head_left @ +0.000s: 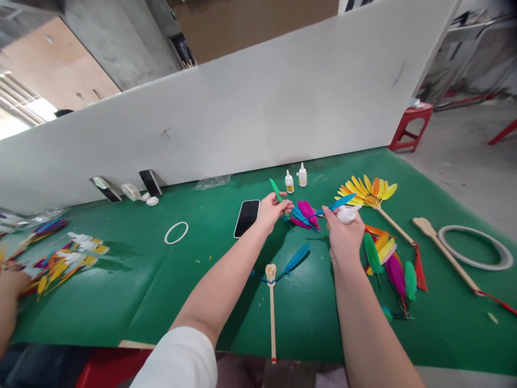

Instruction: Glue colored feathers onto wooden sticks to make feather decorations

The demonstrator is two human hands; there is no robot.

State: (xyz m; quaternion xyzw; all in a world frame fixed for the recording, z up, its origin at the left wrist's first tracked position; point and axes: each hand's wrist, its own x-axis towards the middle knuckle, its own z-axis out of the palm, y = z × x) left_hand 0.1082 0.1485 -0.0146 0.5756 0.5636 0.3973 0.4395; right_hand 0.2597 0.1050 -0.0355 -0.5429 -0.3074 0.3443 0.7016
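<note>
My left hand is closed on a green feather, its tip pointing up and away. My right hand pinches a blue feather and also grips a small white glue bottle. Between the hands, magenta feathers lie with blue ones on the table. Nearer to me rests a wooden fan handle with pale residue on its wide head. A loose-looking blue feather extends right from that head; whether it is attached, I cannot tell.
Two glue bottles stand behind my hands, beyond a phone. At right lie a yellow feather fan, mixed feathers, another wooden handle and a white ring. Another person's hand is at far left. A white partition borders the table.
</note>
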